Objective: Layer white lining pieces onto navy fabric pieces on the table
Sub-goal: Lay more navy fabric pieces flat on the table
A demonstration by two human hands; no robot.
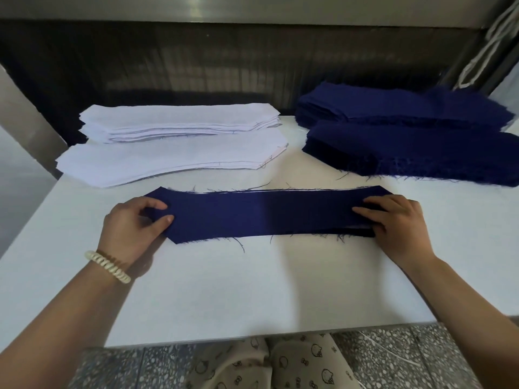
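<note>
Laying a navy piece (266, 214) flat near the front of the table (224, 290).
Left hand (134, 223) pinches one end; right hand (393, 223) presses the other with flat fingers. Next, I think, a white lining piece (168, 161) goes on top.

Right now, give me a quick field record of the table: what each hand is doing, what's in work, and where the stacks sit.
left hand: pinching the left end of the navy strip
right hand: fingers pressing on the strip's right end
navy strip: flat across the table, frayed edges; a thin white edge shows along its far side
white stacks: two, far left
navy stacks: two, far right
lining on top of strip: none yet
bracelet: left wrist
</note>
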